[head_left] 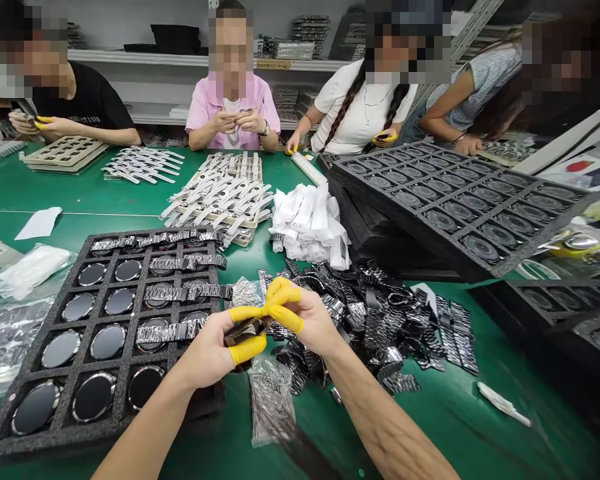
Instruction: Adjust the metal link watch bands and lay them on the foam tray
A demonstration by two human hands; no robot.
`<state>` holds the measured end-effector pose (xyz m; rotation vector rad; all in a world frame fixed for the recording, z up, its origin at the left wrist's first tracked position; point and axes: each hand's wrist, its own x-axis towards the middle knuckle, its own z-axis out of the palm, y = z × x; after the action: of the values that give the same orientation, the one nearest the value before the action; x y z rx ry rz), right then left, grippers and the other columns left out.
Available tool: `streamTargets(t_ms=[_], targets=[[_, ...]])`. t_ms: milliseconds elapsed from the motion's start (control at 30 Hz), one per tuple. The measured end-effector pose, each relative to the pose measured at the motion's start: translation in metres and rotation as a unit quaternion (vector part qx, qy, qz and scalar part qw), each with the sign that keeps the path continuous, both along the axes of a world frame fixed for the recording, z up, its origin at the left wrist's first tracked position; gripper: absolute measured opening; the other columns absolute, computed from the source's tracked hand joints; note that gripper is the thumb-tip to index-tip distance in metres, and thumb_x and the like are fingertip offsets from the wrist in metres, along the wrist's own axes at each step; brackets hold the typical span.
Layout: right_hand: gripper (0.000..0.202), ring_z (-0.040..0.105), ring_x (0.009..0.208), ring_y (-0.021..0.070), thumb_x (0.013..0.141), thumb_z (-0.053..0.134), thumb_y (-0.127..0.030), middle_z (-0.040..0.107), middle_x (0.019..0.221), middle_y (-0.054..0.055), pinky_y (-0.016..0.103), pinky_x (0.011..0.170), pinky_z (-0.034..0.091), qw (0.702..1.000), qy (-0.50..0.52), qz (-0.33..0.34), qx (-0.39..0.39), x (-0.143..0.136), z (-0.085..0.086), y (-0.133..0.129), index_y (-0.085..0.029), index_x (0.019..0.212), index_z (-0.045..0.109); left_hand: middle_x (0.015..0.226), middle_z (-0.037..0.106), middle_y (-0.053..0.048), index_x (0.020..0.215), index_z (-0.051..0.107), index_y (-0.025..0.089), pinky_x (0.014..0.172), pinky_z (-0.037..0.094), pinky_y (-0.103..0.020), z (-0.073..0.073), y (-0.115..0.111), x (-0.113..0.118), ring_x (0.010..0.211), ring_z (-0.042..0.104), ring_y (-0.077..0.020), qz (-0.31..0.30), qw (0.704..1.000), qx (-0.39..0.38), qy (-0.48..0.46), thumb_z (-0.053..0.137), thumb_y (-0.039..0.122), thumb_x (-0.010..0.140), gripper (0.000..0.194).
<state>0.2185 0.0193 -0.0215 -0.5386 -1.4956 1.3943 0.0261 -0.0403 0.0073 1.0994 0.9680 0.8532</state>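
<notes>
Yellow finger cots cover several fingertips on both hands. My left hand grips a dark, glossy watch case between thumb and fingers, edge-on to me. Against its far edge, my right hand has its fingertips pinched together; what they hold is hidden or too small to see. Left of my hands lies a black foam tray with round watch faces in its pockets. Some pockets have black metal watch bands lying across them. A heap of loose black link bands spreads behind and right of my right hand.
A small clear bag of metal pins lies under my wrists. White wrapped pieces are piled behind the bands. Stacked foam trays rise at the right. Silver bands cover pale trays farther back. Several people work across the green table.
</notes>
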Motion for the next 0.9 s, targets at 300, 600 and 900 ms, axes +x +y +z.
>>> streamTargets(t_ms=[300, 600, 900], targets=[[0.031, 0.053, 0.078, 0.0168, 0.095, 0.074, -0.048, 0.058, 0.086, 0.002, 0.03, 0.067, 0.043, 0.995, -0.103, -0.003, -0.019, 0.005, 0.01, -0.005, -0.021, 0.083, 0.064, 0.085, 0.066, -0.002, 0.118, 0.076, 0.018, 0.054, 0.043, -0.02, -0.005, 0.0, 0.0, 0.063, 0.049, -0.0094, 0.011, 0.998, 0.003, 0.054, 0.081, 0.03, 0.081, 0.039], [0.03, 0.061, 0.098, 0.0211, 0.092, 0.078, -0.046, 0.064, 0.11, 0.008, 0.031, 0.072, 0.051, 0.995, -0.093, 0.041, 0.024, 0.004, 0.002, 0.0, -0.025, 0.112, 0.07, 0.083, 0.067, -0.002, 0.108, 0.077, 0.019, 0.058, 0.046, -0.021, -0.007, 0.002, -0.003, 0.067, 0.054, -0.0109, 0.056, 0.998, 0.003, 0.012, 0.093, 0.04, 0.071, 0.045], [0.04, 0.069, 0.09, 0.0241, 0.087, 0.077, -0.064, 0.073, 0.085, 0.004, 0.045, 0.094, 0.054, 0.978, 0.142, 0.002, -0.154, -0.026, -0.009, -0.017, -0.027, 0.087, 0.063, 0.058, 0.047, 0.008, 0.117, 0.071, 0.02, 0.051, 0.045, -0.02, -0.012, 0.003, -0.011, 0.048, 0.041, -0.0067, 0.15, 0.981, 0.06, -0.112, 0.079, 0.046, 0.09, 0.039]])
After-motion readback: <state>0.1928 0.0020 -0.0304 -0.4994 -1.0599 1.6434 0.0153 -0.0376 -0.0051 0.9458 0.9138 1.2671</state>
